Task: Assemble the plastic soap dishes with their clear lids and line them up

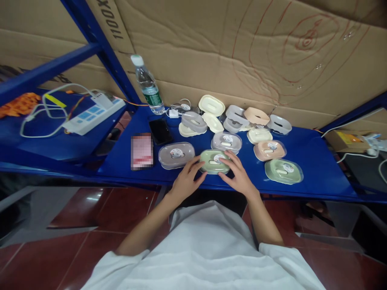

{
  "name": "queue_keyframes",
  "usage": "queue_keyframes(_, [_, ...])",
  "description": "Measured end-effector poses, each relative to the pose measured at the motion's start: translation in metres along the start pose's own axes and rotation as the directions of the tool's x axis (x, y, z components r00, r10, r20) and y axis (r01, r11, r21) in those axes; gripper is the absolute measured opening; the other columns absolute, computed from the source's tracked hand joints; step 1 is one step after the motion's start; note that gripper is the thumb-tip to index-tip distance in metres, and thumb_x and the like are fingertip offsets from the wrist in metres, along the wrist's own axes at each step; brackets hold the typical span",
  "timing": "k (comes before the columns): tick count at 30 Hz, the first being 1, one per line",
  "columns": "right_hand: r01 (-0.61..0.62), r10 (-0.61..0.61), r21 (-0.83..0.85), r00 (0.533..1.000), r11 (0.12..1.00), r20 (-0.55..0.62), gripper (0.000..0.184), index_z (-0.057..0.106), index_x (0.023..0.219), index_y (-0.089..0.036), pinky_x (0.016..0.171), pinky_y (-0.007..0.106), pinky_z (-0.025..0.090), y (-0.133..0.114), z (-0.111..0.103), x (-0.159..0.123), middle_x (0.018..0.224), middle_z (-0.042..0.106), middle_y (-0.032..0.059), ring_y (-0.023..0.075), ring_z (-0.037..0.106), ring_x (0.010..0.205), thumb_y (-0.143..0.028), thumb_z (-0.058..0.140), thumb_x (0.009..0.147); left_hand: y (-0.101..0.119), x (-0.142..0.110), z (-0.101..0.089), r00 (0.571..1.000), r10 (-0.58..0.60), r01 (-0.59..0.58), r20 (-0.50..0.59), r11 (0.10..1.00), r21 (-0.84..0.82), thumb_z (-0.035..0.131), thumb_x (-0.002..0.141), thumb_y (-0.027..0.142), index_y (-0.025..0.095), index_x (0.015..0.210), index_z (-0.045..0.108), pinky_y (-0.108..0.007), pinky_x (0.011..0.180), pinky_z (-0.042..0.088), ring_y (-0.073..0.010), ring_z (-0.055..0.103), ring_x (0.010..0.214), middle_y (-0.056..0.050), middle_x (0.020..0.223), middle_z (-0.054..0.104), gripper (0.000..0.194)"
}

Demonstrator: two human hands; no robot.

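Note:
A green soap box (215, 164) with a clear lid and a round sticker sits at the table's front edge. My left hand (188, 179) curves around its left end, thumb at the near side. From the right, my right hand (240, 174) grips the other end, its fingers over the lid. Close by on the left is a grey-brown soap box (169, 156) with a clear lid. Just behind stands a grey soap box (218, 145). To the right lie a peach soap box (266, 153) and another green soap box (279, 172).
Loose soap-dish parts in cream (211, 104), grey (279, 125) and peach (256, 115) crowd the back of the blue table (317, 161). A water bottle (149, 90), a phone (161, 131) and a blurred pink item (142, 151) are at left. A power strip (93, 114) lies beyond.

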State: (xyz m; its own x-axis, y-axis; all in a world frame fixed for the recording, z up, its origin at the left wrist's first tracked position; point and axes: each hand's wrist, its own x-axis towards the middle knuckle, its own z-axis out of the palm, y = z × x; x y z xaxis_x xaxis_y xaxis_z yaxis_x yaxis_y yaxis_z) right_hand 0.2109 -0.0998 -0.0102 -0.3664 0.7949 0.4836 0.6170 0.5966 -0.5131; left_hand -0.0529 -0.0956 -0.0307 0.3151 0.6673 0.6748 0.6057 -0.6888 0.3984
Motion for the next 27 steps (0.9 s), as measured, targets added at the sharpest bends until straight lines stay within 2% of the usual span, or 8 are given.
queue_keyframes(7, [0.004,-0.004,-0.04,1.0,0.999,-0.001,0.052,0.056,0.155,-0.033,0.129,0.059,0.041,0.002,0.001,-0.001,0.165,0.05,0.0128,0.0318,0.041,0.16,-0.04,0.067,0.106,0.002,0.0,0.0,0.999,-0.032,0.032,0.019,0.999,0.03,0.067,0.105,0.024,0.022,0.143,0.058,-0.042,0.115,0.06,-0.0271,0.068,0.138,-0.016,0.147,0.066,0.039])
queue_keyframes(11, [-0.028,0.024,-0.172,0.999,0.985,-0.021,0.05,0.058,0.154,-0.029,0.128,0.056,0.041,0.0,0.006,0.003,0.163,0.052,0.0139,0.0321,0.043,0.158,-0.045,0.065,0.106,0.005,-0.001,0.001,1.0,-0.009,0.01,-0.015,0.997,0.077,0.066,0.104,0.019,0.021,0.138,0.062,-0.041,0.108,0.064,-0.0271,0.072,0.129,-0.017,0.145,0.066,0.035])
queue_keyframes(15, [-0.104,0.085,-0.324,0.994,0.94,-0.074,0.05,0.061,0.152,-0.025,0.124,0.054,0.041,-0.01,0.017,0.017,0.159,0.056,0.0155,0.0337,0.047,0.152,-0.05,0.06,0.108,0.004,-0.003,0.002,1.0,0.028,-0.029,0.002,0.995,0.097,0.065,0.102,0.016,0.02,0.135,0.067,-0.042,0.106,0.066,-0.0279,0.073,0.127,-0.017,0.144,0.067,0.033])
queue_keyframes(18, [-0.158,0.139,-0.41,0.987,0.898,-0.076,0.052,0.061,0.154,-0.026,0.121,0.053,0.041,-0.021,0.023,0.032,0.157,0.058,0.0157,0.035,0.051,0.147,-0.052,0.055,0.11,0.003,-0.003,0.002,0.999,0.05,-0.05,-0.003,0.994,0.1,0.065,0.102,0.014,0.018,0.131,0.068,-0.042,0.105,0.066,-0.0285,0.072,0.128,-0.018,0.142,0.067,0.03])
queue_keyframes(21, [-0.166,0.176,-0.449,0.984,0.878,-0.021,0.058,0.058,0.158,-0.024,0.121,0.054,0.04,-0.028,0.02,0.052,0.16,0.055,0.017,0.0369,0.05,0.146,-0.056,0.049,0.111,0.003,-0.002,0.003,0.998,0.064,-0.063,-0.01,0.993,0.102,0.065,0.101,0.013,0.017,0.128,0.069,-0.043,0.104,0.067,-0.0289,0.073,0.126,-0.018,0.139,0.069,0.028])
queue_keyframes(24, [-0.138,0.173,-0.442,0.984,0.886,0.04,0.063,0.053,0.161,-0.019,0.123,0.052,0.038,-0.025,0.009,0.08,0.164,0.052,0.0176,0.0363,0.047,0.149,-0.056,0.045,0.112,0.005,-0.002,0.003,0.996,0.08,-0.078,-0.029,0.995,0.056,0.066,0.1,0.011,0.017,0.127,0.07,-0.045,0.102,0.067,-0.0299,0.074,0.124,-0.018,0.135,0.071,0.027])
queue_keyframes(27, [-0.158,0.224,-0.462,0.97,0.873,0.091,0.054,0.062,0.153,-0.017,0.12,0.05,0.04,-0.013,-0.003,0.12,0.156,0.061,0.0165,0.0347,0.053,0.144,-0.049,0.044,0.113,0.007,0.0,-0.006,0.991,0.11,-0.115,-0.08,0.992,-0.057,0.066,0.099,0.01,0.019,0.119,0.072,-0.041,0.097,0.068,-0.0267,0.076,0.116,-0.015,0.13,0.073,0.023])
